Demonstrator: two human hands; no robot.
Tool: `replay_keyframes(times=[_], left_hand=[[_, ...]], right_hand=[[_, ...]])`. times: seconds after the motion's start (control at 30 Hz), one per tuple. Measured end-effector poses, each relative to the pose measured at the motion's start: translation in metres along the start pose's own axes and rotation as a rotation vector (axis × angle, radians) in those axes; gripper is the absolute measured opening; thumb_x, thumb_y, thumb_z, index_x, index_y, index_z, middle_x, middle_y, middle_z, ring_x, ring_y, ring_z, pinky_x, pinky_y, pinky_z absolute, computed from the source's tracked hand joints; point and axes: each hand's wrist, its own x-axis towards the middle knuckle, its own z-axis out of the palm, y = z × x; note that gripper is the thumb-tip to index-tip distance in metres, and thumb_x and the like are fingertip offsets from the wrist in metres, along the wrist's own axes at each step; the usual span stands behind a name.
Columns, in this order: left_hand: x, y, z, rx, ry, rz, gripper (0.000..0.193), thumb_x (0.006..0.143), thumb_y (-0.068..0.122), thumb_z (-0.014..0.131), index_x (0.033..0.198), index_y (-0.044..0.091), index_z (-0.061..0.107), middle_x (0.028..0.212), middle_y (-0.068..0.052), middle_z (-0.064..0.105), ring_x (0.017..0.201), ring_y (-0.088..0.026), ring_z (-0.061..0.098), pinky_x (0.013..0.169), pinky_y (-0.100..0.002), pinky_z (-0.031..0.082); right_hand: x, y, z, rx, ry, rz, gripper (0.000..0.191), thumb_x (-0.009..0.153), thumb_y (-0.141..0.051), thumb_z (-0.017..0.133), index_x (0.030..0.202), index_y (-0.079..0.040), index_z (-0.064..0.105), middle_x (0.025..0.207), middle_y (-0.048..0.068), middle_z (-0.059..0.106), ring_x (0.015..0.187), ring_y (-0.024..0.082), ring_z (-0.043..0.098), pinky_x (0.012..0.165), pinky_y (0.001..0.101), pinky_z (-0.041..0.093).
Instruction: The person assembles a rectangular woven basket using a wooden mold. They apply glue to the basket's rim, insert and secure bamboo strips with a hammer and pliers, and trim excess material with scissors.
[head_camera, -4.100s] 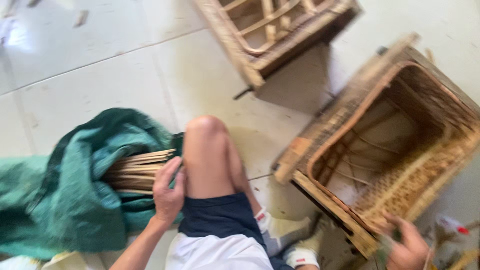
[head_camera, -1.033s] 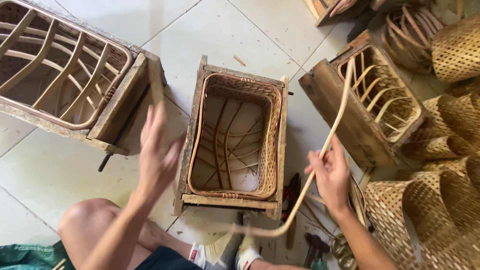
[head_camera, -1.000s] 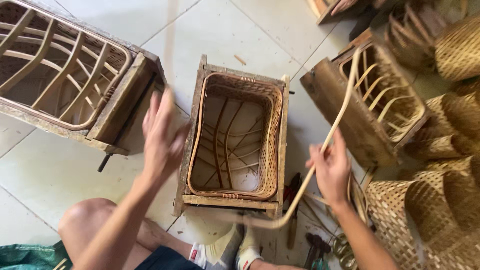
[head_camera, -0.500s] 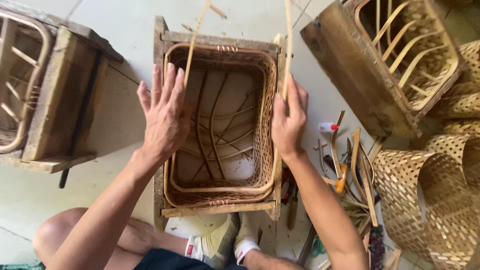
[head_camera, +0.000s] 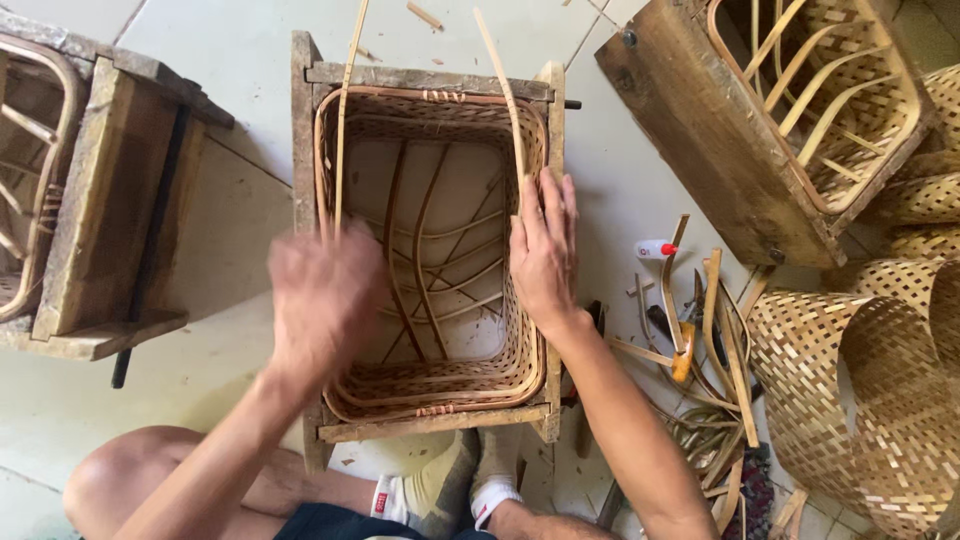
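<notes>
A half-woven bamboo basket (head_camera: 430, 385) sits inside a square wooden frame (head_camera: 425, 76) on the tiled floor between my legs. My left hand (head_camera: 320, 300), blurred by motion, is over the basket's left wall and closes on a thin bamboo strip (head_camera: 346, 110) that rises past the frame's far edge. My right hand (head_camera: 545, 255) lies against the right wall, fingers stretched, pinning a second strip end (head_camera: 500, 85) to the weave. Whether the two ends belong to one bent strip is hidden inside the basket.
Another wooden frame with cane ribs (head_camera: 100, 200) stands at the left, and a third (head_camera: 790, 130) at the upper right. Finished woven baskets (head_camera: 870, 380) pile up at the right. Loose strips and tools (head_camera: 705, 330) and a small white bottle (head_camera: 655, 248) lie beside my right arm.
The long strip my right hand swung over has come down into the basket. My left hand dropped from the rim onto the left strip; my right hand slid lower on the right wall.
</notes>
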Motion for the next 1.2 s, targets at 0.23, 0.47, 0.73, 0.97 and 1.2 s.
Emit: replay_keyframes(times=[0.23, 0.47, 0.73, 0.97, 1.2], left_hand=[[-0.050, 0.025, 0.000, -0.051, -1.059, 0.293, 0.071, 0.109, 0.056, 0.031, 0.054, 0.016, 0.051, 0.053, -0.003, 0.051, 0.056, -0.021, 0.047, 0.076, -0.038, 0.047], [-0.052, 0.033, -0.011, -0.208, -0.650, 0.358, 0.063, 0.103, 0.053, 0.045, 0.052, 0.017, 0.053, 0.050, -0.001, 0.054, 0.051, -0.019, 0.052, 0.059, -0.038, 0.051], [-0.010, 0.134, 0.041, -1.078, -1.123, -0.366, 0.022, 0.093, 0.027, 0.075, 0.101, 0.008, 0.083, 0.080, -0.019, 0.074, 0.064, -0.019, 0.060, 0.067, -0.039, 0.053], [-0.032, 0.151, 0.064, -1.164, -0.942, -0.460, 0.020, 0.083, 0.023, 0.082, 0.100, 0.012, 0.084, 0.088, -0.003, 0.080, 0.067, -0.009, 0.067, 0.068, -0.030, 0.057], [0.037, 0.104, 0.047, -1.411, -0.816, -0.041, 0.023, 0.095, 0.002, 0.059, 0.072, 0.001, 0.060, 0.061, -0.011, 0.049, 0.055, -0.023, 0.043, 0.049, -0.041, 0.035]], right_hand=[[-0.008, 0.003, 0.003, 0.015, 0.007, 0.032, 0.050, 0.102, -0.003, 0.060, 0.150, 0.004, 0.049, 0.159, 0.020, 0.044, 0.152, 0.040, 0.035, 0.127, 0.0467, 0.032], [-0.008, 0.003, 0.003, 0.016, -0.003, 0.027, 0.052, 0.102, -0.004, 0.059, 0.152, 0.006, 0.046, 0.160, 0.022, 0.043, 0.153, 0.040, 0.033, 0.127, 0.0462, 0.032], [-0.011, 0.000, -0.006, 0.035, -0.017, 0.030, 0.054, 0.101, -0.003, 0.059, 0.153, 0.004, 0.044, 0.160, 0.020, 0.042, 0.153, 0.041, 0.033, 0.126, 0.0450, 0.033], [-0.010, 0.001, -0.007, 0.052, -0.004, 0.034, 0.053, 0.104, -0.004, 0.058, 0.154, 0.004, 0.042, 0.161, 0.020, 0.041, 0.153, 0.042, 0.032, 0.126, 0.0450, 0.034], [-0.009, 0.002, -0.009, 0.095, -0.048, 0.030, 0.053, 0.103, -0.004, 0.056, 0.153, 0.005, 0.043, 0.160, 0.020, 0.042, 0.153, 0.042, 0.032, 0.124, 0.0463, 0.036]])
